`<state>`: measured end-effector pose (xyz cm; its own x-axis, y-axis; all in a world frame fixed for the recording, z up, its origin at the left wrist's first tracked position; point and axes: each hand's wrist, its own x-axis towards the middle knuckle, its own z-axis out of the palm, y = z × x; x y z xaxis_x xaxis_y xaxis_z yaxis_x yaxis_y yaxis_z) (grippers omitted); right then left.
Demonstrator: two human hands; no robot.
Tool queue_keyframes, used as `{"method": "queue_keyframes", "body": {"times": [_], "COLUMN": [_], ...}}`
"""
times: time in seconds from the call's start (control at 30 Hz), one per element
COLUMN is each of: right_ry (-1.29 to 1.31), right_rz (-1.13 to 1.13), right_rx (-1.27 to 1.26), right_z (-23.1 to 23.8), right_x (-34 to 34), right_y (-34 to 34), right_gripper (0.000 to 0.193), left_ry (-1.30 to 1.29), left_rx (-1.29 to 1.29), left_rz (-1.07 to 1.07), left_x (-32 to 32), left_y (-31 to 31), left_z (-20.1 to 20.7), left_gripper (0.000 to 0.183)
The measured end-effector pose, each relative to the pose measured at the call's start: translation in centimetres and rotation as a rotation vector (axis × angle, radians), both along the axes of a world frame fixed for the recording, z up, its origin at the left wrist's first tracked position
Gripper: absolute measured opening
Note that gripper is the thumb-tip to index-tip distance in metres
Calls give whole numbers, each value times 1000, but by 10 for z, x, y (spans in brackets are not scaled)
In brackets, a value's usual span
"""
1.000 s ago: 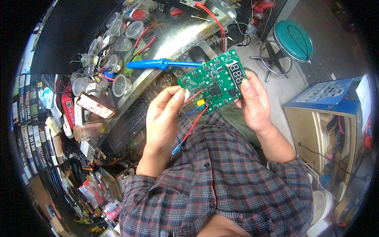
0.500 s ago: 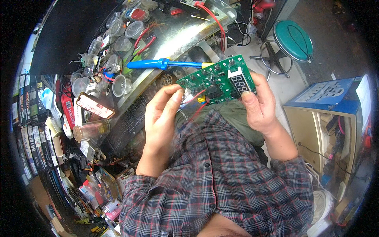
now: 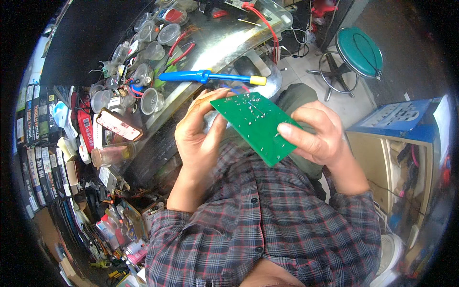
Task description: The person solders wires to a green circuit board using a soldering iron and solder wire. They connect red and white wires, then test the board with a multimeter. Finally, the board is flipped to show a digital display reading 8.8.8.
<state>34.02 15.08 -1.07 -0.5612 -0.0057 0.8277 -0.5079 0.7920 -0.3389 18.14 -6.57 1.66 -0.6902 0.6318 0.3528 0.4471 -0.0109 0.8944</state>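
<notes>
A green circuit board (image 3: 256, 129) is tilted in front of my chest. The side facing up is mostly bare, with small solder points and pins. My right hand (image 3: 318, 134) grips its right edge, thumb on the upper face and fingers underneath. At the board's left corner is my left hand (image 3: 203, 119), with its fingers curled behind the edge and its thumb alongside. What those left fingers hold is hidden by the board. Bits of red and blue wire (image 3: 241, 89) show just beyond the far edge. The board's component side faces away.
A blue solder sucker (image 3: 205, 76) with a yellow tip lies beyond the board at the workbench's edge (image 3: 177, 98). Several clear plastic cups (image 3: 153, 101), red-handled pliers (image 3: 181, 51) and a phone (image 3: 118, 125) crowd the left. A green stool (image 3: 358, 51) and a cabinet (image 3: 377, 148) stand right.
The circuit board has been flipped, from its component side with a digit display to its soldered side. My right thumb now presses the back, and the left fingers have shifted behind the corner.
</notes>
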Motion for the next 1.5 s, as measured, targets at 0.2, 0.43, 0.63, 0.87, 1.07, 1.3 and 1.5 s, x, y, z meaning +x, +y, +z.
{"method": "queue_keyframes", "body": {"times": [0.2,0.43,0.63,0.87,1.07,1.3,1.5], "right_ry": [110,99,92,74,70,71,64], "right_rz": [-4,17,23,40,46,31,35], "right_rx": [100,97,87,80,82,85,87], "right_z": [2,-1,0,0,-2,-4,-5], "right_x": [-5,-5,-6,-4,-4,-3,-2], "right_y": [-11,-15,-16,-19,-21,-24,-24], "right_gripper": [49,51,53,55,55,54,54], "left_ry": [17,28,-43,-93,-134,-50,1], "left_rx": [54,113,101,96,216,166,149], "left_rz": [56,46,76,78,28,46,64], "left_x": [0,-1,2,5,8,6,6], "left_y": [-1,2,2,1,4,3,2], "left_z": [-7,-9,-11,-8,-6,-4,-6], "left_gripper": [27,19,20,20,18,16,15]}}
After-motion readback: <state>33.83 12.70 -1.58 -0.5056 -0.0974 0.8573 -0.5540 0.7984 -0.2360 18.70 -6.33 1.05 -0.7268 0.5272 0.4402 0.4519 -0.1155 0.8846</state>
